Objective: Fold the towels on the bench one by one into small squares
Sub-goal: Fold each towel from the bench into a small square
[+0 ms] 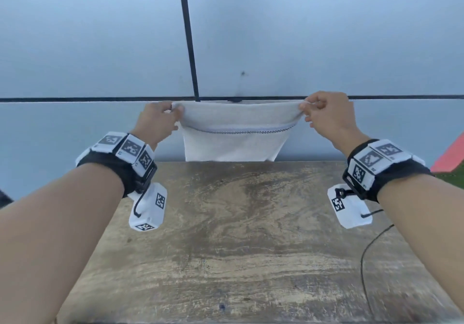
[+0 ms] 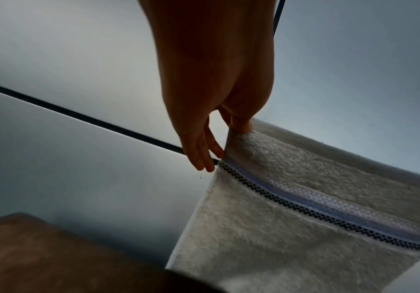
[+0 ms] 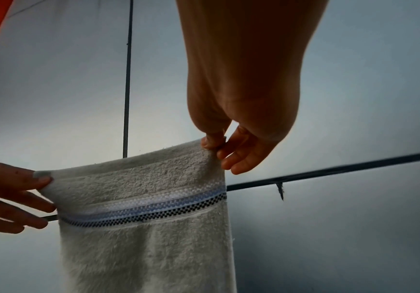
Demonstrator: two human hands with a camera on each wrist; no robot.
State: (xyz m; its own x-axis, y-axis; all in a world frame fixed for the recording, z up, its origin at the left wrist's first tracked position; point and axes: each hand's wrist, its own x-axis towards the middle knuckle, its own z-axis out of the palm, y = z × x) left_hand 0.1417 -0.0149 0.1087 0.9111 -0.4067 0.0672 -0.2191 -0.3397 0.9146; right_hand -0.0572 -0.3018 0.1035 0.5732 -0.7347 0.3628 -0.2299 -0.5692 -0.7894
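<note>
bench (image 1: 251,235) nearest: worn wooden top w/ streaky grain, near edge at bottom of head view, far edge up by the wall. thin black cable (image 1: 369,253) runs over its right side. both forearms reach out over the bench, each w/ a black wrist strap carrying white marker tags and a white box hanging below.

past the far edge, towel (image 1: 236,132) is held up in the air, not lying on the bench. it's white terry w/ a woven band, pale blue plus a dark checked line, across it below the top edge. top edge stretched btwn the two hands, sagging a bit in the middle; bottom end drops behind the bench's far edge so can't tell how far it hangs.

left hand (image 1: 157,122) pinches the top left corner, thumb and forefinger closed on the cloth, other fingers (image 2: 201,156) loose and pointing down just beside the side hem. right hand (image 1: 324,115) pinches the top right corner the same way, remaining fingers (image 3: 239,158) half curled, off the cloth.

furthest: pale grey wall (image 1: 301,34) panels split by dark seams, one horizontal level w/ the hands, one vertical. red strip (image 1: 449,155) at far right.
</note>
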